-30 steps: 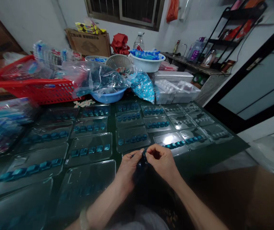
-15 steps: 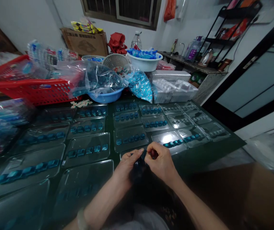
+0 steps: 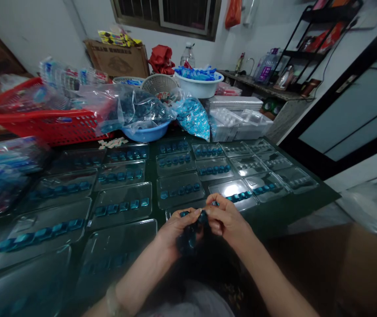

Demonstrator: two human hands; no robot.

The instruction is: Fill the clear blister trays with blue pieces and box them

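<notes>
1. My left hand (image 3: 174,228) is pinching narrowly, thumb against fingers, on a dark blue piece (image 3: 203,216); a teal bit (image 3: 184,213) is also showing between its fingers.
2. My right hand (image 3: 230,223) is meeting that piece from the right, nearest fingertips touching it or very nearly so, the other fingers curling loosely. Whether they are gripping I cannot tell; dark and blur are hiding the contact.
3. The piece is sitting between my two sets of fingertips: rightward from the left hand, leftward from the right. Neither hand is lying clearly nearer. I am judging this the relation that counts.
4. Below the pinch, a dark glossy bundle (image 3: 188,240) is hanging, its long axis seemingly slanting down and leftward, toward my lap. Here the left hand is being the nearer one. Single thing or cluster: not making it out.
5. Just beyond my left fingers, a half-hidden tray (image 3: 168,214) is showing its clear rim.
6. Just beyond my right hand, a glare-lit tray (image 3: 219,188) is lying flat on the dark green surface (image 3: 294,208), bearing a row of blue pieces (image 3: 239,197) that is running crosswise to me.
7. Farther out, a blue basin (image 3: 150,133) is standing past the trays.
</notes>
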